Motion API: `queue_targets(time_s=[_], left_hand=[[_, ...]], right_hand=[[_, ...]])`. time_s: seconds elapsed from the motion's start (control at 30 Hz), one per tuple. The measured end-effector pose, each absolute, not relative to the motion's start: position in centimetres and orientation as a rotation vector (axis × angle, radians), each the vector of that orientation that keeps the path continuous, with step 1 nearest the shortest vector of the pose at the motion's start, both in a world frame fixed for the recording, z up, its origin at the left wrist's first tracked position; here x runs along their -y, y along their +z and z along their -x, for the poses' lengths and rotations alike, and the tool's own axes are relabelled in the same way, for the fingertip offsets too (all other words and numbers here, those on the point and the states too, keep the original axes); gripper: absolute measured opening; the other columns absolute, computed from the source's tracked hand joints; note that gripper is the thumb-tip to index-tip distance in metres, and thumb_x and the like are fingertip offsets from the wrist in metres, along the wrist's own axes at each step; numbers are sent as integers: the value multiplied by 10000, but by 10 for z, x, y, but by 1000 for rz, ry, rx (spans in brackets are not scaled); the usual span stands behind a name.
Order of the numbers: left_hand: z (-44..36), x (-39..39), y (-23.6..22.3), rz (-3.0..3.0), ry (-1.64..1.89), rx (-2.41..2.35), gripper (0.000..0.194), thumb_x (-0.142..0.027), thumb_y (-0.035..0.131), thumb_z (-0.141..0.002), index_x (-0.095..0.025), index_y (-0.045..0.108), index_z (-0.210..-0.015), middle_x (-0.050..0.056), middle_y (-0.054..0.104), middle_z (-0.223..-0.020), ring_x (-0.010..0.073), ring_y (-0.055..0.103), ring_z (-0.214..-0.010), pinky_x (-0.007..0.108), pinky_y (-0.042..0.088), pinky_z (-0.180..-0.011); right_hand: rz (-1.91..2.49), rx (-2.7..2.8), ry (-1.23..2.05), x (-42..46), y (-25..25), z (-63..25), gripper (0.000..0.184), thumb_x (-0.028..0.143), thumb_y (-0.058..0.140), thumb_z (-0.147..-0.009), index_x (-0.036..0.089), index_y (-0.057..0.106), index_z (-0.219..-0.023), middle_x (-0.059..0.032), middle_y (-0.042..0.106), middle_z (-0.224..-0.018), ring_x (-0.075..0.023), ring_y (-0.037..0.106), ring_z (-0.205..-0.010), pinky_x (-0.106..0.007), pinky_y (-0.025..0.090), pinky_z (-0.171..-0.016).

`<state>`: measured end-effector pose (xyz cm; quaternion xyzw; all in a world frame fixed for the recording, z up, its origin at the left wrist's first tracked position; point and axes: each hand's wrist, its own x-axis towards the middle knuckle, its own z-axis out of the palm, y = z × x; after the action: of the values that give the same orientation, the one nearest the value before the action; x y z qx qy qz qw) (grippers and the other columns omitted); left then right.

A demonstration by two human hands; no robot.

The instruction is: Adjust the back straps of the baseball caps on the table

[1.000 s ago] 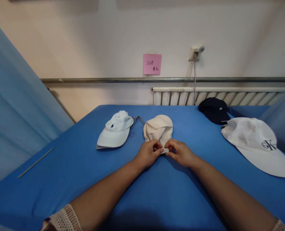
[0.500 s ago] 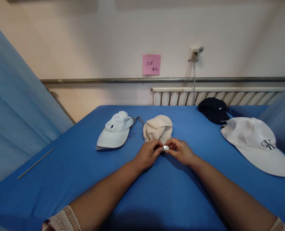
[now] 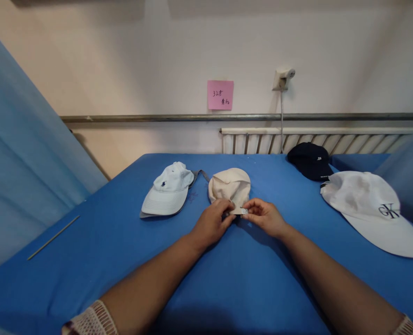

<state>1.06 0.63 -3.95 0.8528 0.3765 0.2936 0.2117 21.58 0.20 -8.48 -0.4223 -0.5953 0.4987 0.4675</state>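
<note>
Grip, centre frame: left hand (image 3: 212, 220) closed on beige cap (image 3: 231, 184), right hand (image 3: 267, 218) pinching silvery tab (image 3: 244, 211); uneven pull could cause slipping.

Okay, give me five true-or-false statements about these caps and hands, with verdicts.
The right hand pinches a small pale piece at the edge of the beige cap. True.
The left hand rests on the pale blue cap. False: the left hand is at the beige cap.
The dark cap lies farther back than the white cap. True.
The pink note is below the metal rail. False: the pink note is above it.
The thin stick is left of both hands. True.
</note>
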Motion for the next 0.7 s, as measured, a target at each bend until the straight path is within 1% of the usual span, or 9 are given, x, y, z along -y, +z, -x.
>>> queue_targets(time_s=[0.1, 0.3, 0.53, 0.7], left_hand=[[-9, -9, -40, -2384, 809, -1033, 56, -230, 576, -860, -190, 601, -892, 35, 630, -902, 167, 568, -836, 290, 442, -779], [-8, -12, -43, -2399, 802, -939, 52, -202, 576, -871, -193, 626, -866, 29, 652, -903, 160, 595, -876, 274, 443, -815], [-11, -10, -46, -2406, 820, -936, 49, -194, 582, -865, -184, 620, -835, 31, 646, -867, 159, 597, -849, 271, 448, -790], [-13, -9, -48, -2390, 843, -937, 46, -166, 579, -856, -181, 618, -837, 30, 644, -864, 155, 594, -835, 266, 446, -773]], right_hand=[[1032, 1470, 1223, -2, -86, -215, 321, 412, 753, -674, 215, 585, -863, 14, 623, -731, -127, 569, -649, -265, 479, -602], [1017, 1483, 1209, -1, -86, -216, 277, 358, 746, -676, 211, 596, -858, 20, 615, -762, -122, 571, -670, -274, 479, -654], [1039, 1505, 1281, 0, -88, -215, 240, 319, 721, -695, 205, 586, -858, 29, 594, -730, -112, 540, -636, -255, 450, -612], [1013, 1567, 1293, -1, -95, -214, 231, 279, 695, -726, 205, 565, -902, 25, 596, -750, -118, 548, -654, -260, 453, -635]])
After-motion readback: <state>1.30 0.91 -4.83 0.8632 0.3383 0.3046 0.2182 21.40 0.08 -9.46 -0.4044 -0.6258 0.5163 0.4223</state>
